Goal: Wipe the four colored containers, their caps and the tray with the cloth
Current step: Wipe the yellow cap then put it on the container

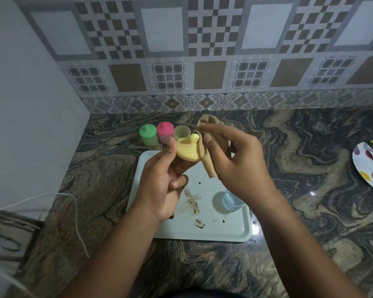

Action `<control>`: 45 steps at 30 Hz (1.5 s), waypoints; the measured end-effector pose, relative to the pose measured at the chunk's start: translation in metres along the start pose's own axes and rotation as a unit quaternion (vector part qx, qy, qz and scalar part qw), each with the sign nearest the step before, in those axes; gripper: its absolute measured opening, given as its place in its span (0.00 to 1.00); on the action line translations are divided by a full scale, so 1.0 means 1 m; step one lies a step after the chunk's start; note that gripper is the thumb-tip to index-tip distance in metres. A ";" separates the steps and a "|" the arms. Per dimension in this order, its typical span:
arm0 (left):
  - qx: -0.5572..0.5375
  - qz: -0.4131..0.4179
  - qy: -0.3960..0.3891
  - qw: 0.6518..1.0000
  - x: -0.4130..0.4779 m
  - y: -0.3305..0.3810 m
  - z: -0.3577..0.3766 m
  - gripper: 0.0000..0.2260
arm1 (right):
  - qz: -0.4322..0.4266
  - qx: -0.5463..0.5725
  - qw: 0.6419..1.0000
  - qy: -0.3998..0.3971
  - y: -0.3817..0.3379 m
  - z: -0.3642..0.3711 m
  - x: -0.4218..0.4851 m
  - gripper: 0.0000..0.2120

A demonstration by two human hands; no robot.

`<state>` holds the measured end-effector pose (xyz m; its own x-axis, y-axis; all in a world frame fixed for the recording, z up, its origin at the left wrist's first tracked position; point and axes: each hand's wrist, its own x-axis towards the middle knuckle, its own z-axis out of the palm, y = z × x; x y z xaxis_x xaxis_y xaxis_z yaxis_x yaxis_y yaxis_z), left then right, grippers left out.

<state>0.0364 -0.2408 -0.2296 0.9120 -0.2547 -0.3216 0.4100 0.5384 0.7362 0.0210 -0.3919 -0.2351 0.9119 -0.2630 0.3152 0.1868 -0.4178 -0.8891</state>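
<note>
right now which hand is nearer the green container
Left. The left hand, holding the yellow cap, is just right of the green container; the right hand, holding the cloth, is farther right.

A white tray (202, 236) is set on the marbled countertop (289, 158). Behind it, a green container (148, 135), a pink container (165, 132) and an uncapped yellow container (182, 132) are lined up. A spotted plate (362, 166) is placed at the right edge, and a white cable (77, 211) is draped at the left.

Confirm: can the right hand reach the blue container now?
Probably: the blue container sits just beneath the right hand, nothing between them, though that hand grips the cloth.
</note>
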 end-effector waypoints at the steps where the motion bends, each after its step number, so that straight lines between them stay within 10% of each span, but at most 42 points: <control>1: 0.002 -0.001 -0.003 1.000 0.002 0.000 -0.001 0.14 | 0.009 0.008 0.999 -0.029 0.001 0.000 -0.001 0.12; 6: 0.024 0.022 -0.038 0.999 0.005 -0.001 -0.008 0.26 | 0.013 0.013 0.999 -0.035 0.005 -0.001 -0.005 0.18; 14: 0.030 0.050 -0.043 0.997 0.005 -0.005 -0.008 0.09 | -0.055 0.009 0.998 0.017 0.009 0.002 -0.002 0.08; 45: 0.025 0.009 -0.016 1.000 0.002 0.008 -0.011 0.17 | -0.125 -0.069 0.986 0.081 -0.008 0.005 -0.010 0.06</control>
<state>0.0413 -0.2283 -0.2306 0.9177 -0.2714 -0.2903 0.3922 0.5016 0.7711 0.0120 -0.3816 -0.2323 0.7712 -0.2665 0.5781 0.3370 -0.5995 -0.7260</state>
